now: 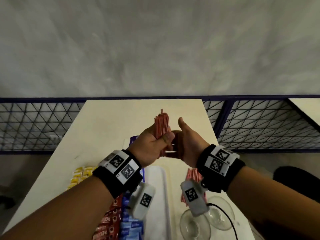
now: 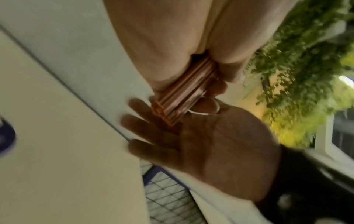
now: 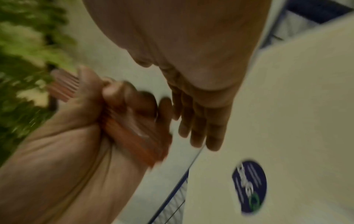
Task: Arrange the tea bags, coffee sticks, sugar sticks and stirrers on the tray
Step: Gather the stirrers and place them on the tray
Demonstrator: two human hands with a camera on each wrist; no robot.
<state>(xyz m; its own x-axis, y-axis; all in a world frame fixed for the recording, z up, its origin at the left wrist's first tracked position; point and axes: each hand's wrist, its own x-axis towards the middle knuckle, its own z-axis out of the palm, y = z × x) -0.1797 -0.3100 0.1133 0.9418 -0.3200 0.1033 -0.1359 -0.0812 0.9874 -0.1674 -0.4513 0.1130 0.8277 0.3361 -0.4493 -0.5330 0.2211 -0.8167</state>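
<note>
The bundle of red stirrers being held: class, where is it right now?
In the head view the bundle of red stirrers stands upright mid-frame, gripped by the left hand, with the open right hand just beside it, above the table.

My left hand (image 1: 150, 146) grips an upright bundle of red-and-white stirrers (image 1: 161, 126); more stirrers (image 1: 193, 174), yellow tea bags (image 1: 81, 175), red and blue sticks lie around the white tray (image 1: 156, 175).

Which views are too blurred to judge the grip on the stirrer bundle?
Head view: sharp enough, left hand grips the stirrer bundle upright. Left wrist view: motion-smeared, though the bundle and the flat right hand still read. Right wrist view: worst, dim and heavily smeared.
</note>
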